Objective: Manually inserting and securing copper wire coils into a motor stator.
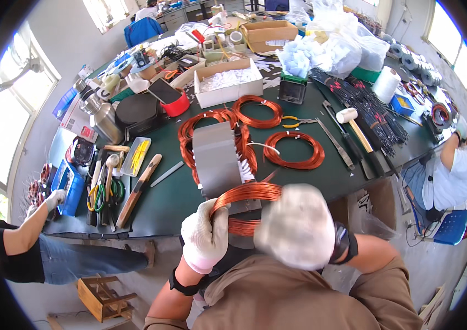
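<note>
Close to my body, my left hand [206, 234], in a white knit glove, is closed around a copper wire coil [249, 191]. My gloved right hand [298, 228] is at the coil's right side, smeared by motion; its fingers cannot be made out. Just beyond the coil, a grey laminated stator core [217, 157] stands on the table, with copper windings [188, 144] around its sides and white slips at its right edge. A loose copper coil [258, 113] lies behind it, and another coil [295, 149] lies to its right.
On the dark green table [162, 201] lie pliers [299, 120], a white-headed mallet [354, 124], scissors [99, 197], a wooden stick [140, 190] and a blue tray [68, 187]. A white box [229, 82] stands behind. One person [29, 242] works at left, another [448, 176] at right.
</note>
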Motion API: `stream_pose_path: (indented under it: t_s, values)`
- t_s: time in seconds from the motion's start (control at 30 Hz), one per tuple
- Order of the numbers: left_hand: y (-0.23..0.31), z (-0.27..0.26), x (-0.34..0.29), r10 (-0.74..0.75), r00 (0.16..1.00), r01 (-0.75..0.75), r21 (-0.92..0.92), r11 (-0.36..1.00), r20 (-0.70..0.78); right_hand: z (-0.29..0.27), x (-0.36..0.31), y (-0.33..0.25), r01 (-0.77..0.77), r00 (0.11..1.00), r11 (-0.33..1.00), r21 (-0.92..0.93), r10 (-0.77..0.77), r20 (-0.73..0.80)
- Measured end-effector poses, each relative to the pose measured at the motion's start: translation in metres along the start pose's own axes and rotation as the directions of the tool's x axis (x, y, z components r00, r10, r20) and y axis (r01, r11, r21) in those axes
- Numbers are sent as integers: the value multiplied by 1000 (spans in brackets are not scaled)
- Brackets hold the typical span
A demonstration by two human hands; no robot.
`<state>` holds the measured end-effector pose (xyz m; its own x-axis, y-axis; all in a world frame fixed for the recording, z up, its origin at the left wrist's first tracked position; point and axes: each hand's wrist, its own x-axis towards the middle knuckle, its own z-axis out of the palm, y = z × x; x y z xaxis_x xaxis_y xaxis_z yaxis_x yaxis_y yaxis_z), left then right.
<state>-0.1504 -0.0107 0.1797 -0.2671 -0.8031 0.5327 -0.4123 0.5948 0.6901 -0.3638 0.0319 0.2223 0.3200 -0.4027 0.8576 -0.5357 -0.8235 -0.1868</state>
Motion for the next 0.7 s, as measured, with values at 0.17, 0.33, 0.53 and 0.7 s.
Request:
stream_pose_path:
  t_s: [0.17, 0.33, 0.53, 0.7]
  values:
    - [-2, 6, -2, 161, 987, -162, -32, 986, -25, 40, -33, -8, -536, 834, 818, 211, 474, 282]
    - [13, 1, -3, 96, 993, -91, -73, 993, 62, 27, -24, 1, -896, 422, 347, 277, 474, 773]
    - [20, -25, -6, -5, 973, -44, 209, 977, 229, 26, -53, -9, -334, 680, 941, -54, 281, 678]
    - [20, -24, -9, 1, 978, -33, 145, 989, 209, 17, -28, 0, -371, 781, 929, 21, 299, 548]
